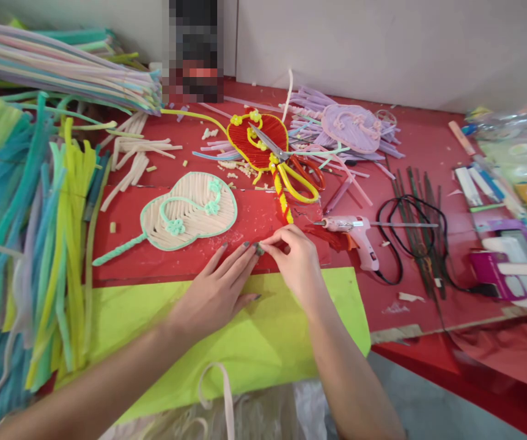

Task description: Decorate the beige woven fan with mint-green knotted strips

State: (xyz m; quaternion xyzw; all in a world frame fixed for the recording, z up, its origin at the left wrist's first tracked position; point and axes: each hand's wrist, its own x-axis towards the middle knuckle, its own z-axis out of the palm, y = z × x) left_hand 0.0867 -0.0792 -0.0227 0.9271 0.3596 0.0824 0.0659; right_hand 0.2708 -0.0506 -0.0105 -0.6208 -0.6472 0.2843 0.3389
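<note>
My left hand (220, 284) lies with its fingers stretched out on the red board (254, 214). The thumb and index finger of my right hand (295, 260) are pinched together beside the left fingertips, over a tiny greenish bit (258, 249) too small to name. Just beyond my left hand rests a cream fan shape made of pipe cleaners (190, 211), with mint edging, flowers and a twisted handle. Past my right hand is a red and yellow pipe-cleaner fan (268, 137). Yellow-handled scissors (295, 177) lie across it.
Bundles of coloured pipe cleaners (57, 244) fill the left side. A pink glue gun (355, 235) with a black cord lies to the right, beside dark thin sticks (423, 226). A lilac fan (353, 128) lies at the back. Lime-green cloth (153, 360) covers the front edge.
</note>
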